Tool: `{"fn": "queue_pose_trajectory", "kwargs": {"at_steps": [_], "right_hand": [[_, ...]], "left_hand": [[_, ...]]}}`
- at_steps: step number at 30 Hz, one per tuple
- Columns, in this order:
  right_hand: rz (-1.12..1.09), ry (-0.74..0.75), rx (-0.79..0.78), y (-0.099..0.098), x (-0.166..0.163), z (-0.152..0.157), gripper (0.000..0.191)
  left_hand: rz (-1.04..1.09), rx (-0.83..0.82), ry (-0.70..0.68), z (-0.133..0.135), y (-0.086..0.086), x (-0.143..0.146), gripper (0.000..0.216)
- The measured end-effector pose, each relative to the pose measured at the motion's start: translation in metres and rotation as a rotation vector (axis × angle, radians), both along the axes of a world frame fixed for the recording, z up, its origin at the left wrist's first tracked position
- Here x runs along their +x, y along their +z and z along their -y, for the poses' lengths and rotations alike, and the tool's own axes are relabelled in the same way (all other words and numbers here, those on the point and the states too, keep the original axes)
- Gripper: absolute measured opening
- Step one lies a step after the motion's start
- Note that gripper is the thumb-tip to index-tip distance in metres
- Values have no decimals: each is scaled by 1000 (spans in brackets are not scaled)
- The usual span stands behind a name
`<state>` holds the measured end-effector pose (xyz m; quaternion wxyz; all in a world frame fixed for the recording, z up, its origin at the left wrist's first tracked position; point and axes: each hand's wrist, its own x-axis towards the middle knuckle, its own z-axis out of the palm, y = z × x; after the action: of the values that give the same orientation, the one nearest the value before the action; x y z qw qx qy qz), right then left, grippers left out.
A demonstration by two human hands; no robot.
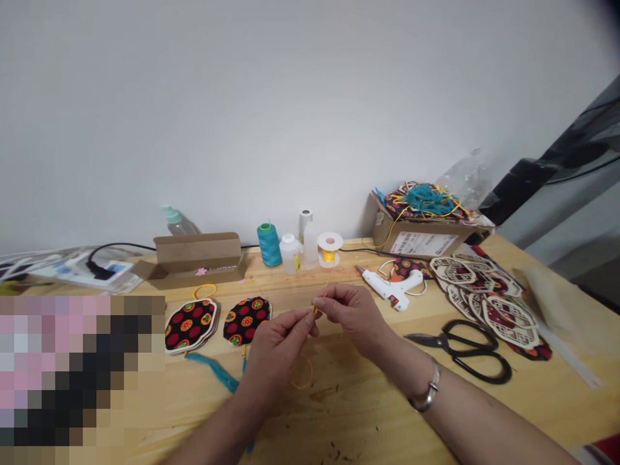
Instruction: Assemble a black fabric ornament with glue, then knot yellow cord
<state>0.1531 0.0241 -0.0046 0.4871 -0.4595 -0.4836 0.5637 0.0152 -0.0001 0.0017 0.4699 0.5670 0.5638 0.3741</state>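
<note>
Both hands meet over the middle of the wooden table (368, 413). My left hand (278, 345) and my right hand (351, 313) each pinch a thin yellow cord (317, 309) between thumb and fingers. The cord runs up toward a white spool of yellow cord (330, 249) and loops down onto the table below my hands. A silver bangle sits on my right wrist. Two black floral fabric pieces (246, 320) lie just left of my left hand, with a teal tassel (213, 370) beneath them.
A white glue gun (391, 287) and black scissors (467, 349) lie to the right, beside a pile of patterned cut-outs (489, 300). At the back stand a teal thread cone (269, 245), small white bottles (290, 253), an open cardboard box (421, 239) and a flat carton (196, 259).
</note>
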Motion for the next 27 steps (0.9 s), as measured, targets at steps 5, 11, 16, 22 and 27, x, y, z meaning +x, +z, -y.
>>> {"fn": "queue_pose_trajectory", "kwargs": {"at_steps": [5, 11, 16, 22, 27], "right_hand": [[19, -11, 11, -2, 0, -1, 13], [28, -30, -3, -2, 1, -2, 13], [62, -22, 22, -3, 2, -2, 14], [144, -35, 109, -5, 3, -2, 16], [190, -18, 162, -6, 3, 0, 13]], "left_hand": [[-2, 2, 7, 0, -1, 0, 29], [19, -8, -3, 0, -5, -2, 28], [47, 0, -16, -1, -7, -2, 25], [284, -110, -45, -1, -14, -3, 21], [480, -188, -43, -1, -15, -1, 28]]}}
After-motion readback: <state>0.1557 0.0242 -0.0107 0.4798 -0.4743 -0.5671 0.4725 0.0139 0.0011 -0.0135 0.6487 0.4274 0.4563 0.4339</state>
